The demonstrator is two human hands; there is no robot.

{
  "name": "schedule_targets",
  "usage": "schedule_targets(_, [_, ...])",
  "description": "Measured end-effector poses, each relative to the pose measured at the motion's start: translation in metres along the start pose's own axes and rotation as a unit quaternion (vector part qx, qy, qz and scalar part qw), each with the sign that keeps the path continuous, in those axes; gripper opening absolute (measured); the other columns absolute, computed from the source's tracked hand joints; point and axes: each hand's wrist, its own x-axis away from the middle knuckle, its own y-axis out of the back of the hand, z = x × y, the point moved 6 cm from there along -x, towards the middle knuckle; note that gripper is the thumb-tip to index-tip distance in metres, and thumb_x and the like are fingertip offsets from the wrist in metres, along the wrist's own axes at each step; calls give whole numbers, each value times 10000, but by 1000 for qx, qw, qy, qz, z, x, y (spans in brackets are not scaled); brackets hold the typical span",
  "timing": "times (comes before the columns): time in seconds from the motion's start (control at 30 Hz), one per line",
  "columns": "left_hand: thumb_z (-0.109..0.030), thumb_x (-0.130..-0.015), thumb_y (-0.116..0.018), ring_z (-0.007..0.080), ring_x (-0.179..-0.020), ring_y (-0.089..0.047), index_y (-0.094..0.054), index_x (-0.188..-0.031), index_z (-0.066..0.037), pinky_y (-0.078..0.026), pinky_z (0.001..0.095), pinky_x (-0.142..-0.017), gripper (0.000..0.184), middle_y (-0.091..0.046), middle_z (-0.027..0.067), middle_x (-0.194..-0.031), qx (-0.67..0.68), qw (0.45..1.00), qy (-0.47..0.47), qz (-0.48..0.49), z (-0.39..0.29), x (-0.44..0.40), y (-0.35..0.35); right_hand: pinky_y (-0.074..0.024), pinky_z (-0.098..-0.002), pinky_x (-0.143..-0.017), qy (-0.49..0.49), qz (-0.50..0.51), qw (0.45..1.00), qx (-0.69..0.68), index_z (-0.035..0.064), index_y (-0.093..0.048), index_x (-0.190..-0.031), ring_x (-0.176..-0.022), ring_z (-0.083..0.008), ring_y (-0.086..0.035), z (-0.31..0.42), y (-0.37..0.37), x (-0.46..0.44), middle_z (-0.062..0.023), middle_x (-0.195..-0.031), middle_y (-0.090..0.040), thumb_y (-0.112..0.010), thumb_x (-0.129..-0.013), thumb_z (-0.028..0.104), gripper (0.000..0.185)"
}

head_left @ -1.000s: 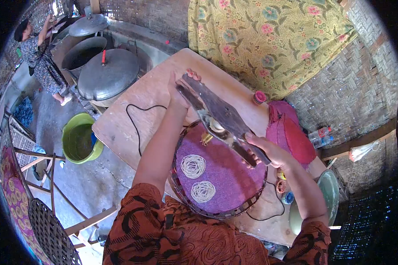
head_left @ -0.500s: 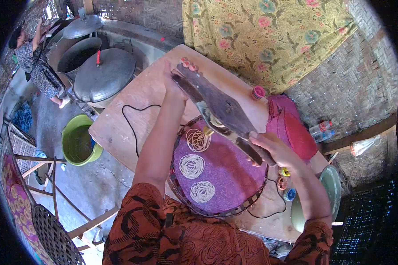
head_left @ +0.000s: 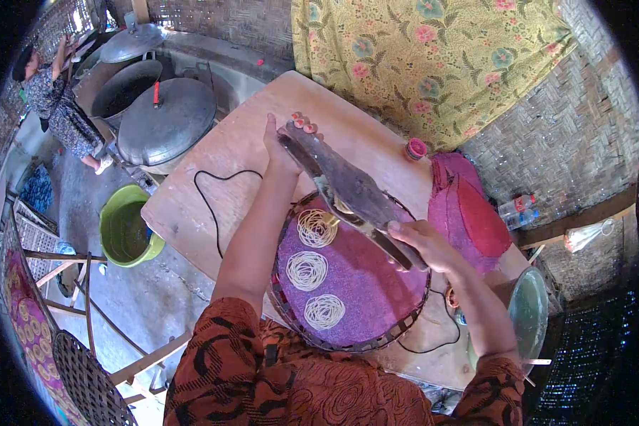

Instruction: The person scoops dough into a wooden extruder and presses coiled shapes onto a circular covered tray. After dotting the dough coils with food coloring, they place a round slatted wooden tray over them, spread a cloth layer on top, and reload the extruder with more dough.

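in the head view, looked stiff and fairly heavy, likely best taken by both ends of its long boards: the press (head_left: pixel 356 186). was clamped at its far end in the left hand (head_left: pixel 282 150) and at its near end in the right hand (head_left: pixel 431 246), so lay slantwise between the two, over the tray (head_left: pixel 376 309). had its brass tip (head_left: pixel 329 219) at the farthest coil (head_left: pixel 312 231) (touching or just above, could not tell). seemed liable to slip if gripped with damp fingers. near the person's body, showed two paler coils (head_left: pixel 307 270), probably soft and easily torn.
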Motion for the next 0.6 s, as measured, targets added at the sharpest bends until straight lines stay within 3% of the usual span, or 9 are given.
schedule_targets(0.1, [-530,-916,-369,184,-656,-510,-505,-812,-138,-378,341,-640,428,-513,24,-668,-34,998,-29,-52,-14,0,2,-493,-269,-480,19,6,1000,9,13,-616,-831,-546,-143,-597,-17,-9,-27,-72,-660,-602,-523,-843,616,611])
schedule_targets(0.13, [-530,-916,-369,184,-656,-510,-505,-812,-138,-378,341,-640,428,-513,24,-668,-37,998,-29,-52,-21,-1,0,-490,-271,-484,27,9,999,14,18,-616,-824,-550,-144,-597,-20,-13,-32,-68,-663,-601,-508,-845,628,620])
schedule_targets(0.2, [-608,-899,-320,221,-722,-524,-503,-794,-100,-418,374,-689,550,-518,56,-702,-2,999,26,37,-28,-7,-19,-486,-271,-504,32,14,999,9,21,-608,-864,-571,-146,-600,-20,-15,-36,-67,-681,-608,-475,-845,659,651])
schedule_targets(0.3, [-609,-900,-327,229,-718,-528,-505,-795,-94,-432,383,-729,555,-532,64,-711,-107,994,4,-9,-26,-15,-52,-494,-273,-527,15,89,990,-112,25,-568,-952,-597,-151,-605,-6,-15,-26,-90,-742,-631,-412,-893,626,624])
schedule_targets(0.4, [-600,-902,-329,244,-716,-526,-510,-801,-77,-436,401,-765,563,-539,73,-720,-46,998,-17,29,-16,-32,-34,-495,-271,-527,-9,57,995,-79,32,-573,-943,-593,-154,-604,3,8,-16,-98,-740,-631,-394,-911,605,601])
schedule_targets(0.43, [-515,-909,-402,199,-707,-515,-485,-807,-97,-423,342,-757,438,-492,36,-705,-75,996,-46,0,-7,-31,-32,-487,-265,-507,-15,51,997,-63,36,-580,-932,-572,-150,-598,2,15,-14,-88,-703,-620,-390,-900,626,621])
schedule_targets(0.6, [-496,-918,-348,186,-686,-496,-481,-809,-100,-418,341,-747,431,-475,23,-695,-31,994,-49,-89,38,-40,22,-469,-257,-468,-71,36,996,-41,33,-590,-902,-533,-135,-583,0,46,-8,-65,-661,-599,-407,-876,655,649])
